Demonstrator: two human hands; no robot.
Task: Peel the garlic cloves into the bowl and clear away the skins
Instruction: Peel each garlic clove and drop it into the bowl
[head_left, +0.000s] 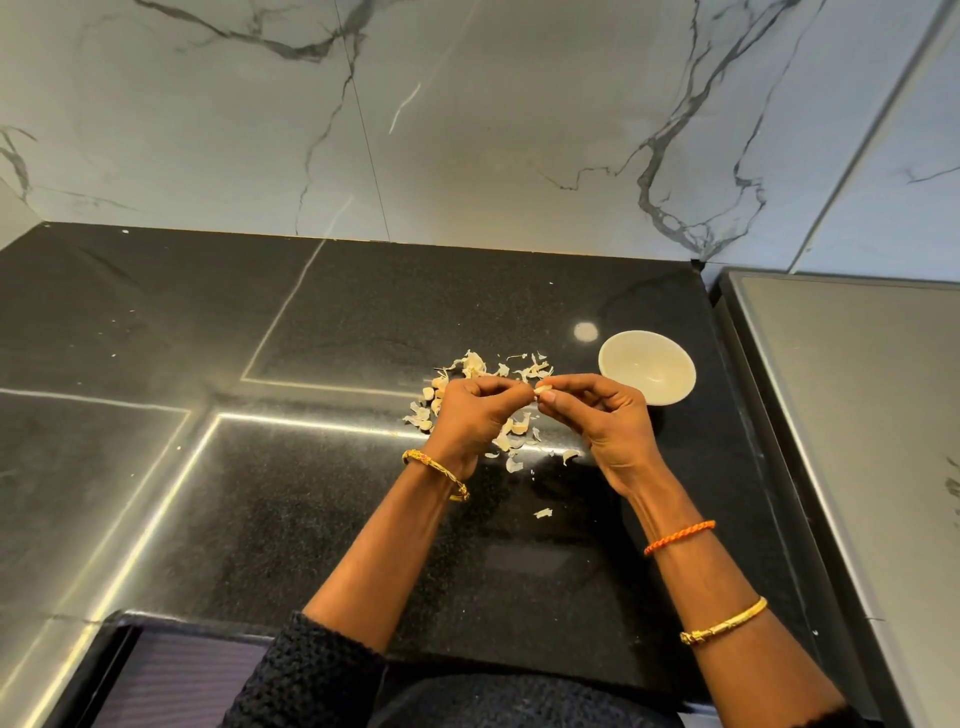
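Two hands meet above the table (260, 519), pinching one clove (542, 388) between them: the left hand (470, 415) nips its left end, the right hand (597, 410) grips its right end between thumb and forefinger. The clove's long axis seems to run left to right, though it is too small to be sure. Skins (478, 366) and unpeeled cloves lie scattered beneath and behind the hands. The bowl (647, 374) sits just right of the right hand, the nearer one, so the drop probably falls to it.
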